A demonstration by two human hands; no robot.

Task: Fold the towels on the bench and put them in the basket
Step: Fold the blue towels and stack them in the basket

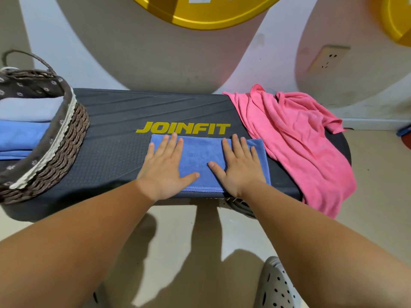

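Just one wide-angle view, worn on the head.
The tabletop (111, 156) is looked down on steeply from close by, with the wall (155, 58) faced beyond it.

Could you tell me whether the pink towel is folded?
Unfolded: the pink towel lies crumpled on the bench, draping off its edge.

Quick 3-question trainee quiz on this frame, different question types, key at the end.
1. True or false: the left hand and the right hand both lie flat on the folded blue towel.
2. The pink towel is: A) folded on the floor; B) crumpled at the right end of the bench; C) under the left hand.
3. What does the basket already hold?
Key: 1 true; 2 B; 3 folded towels.
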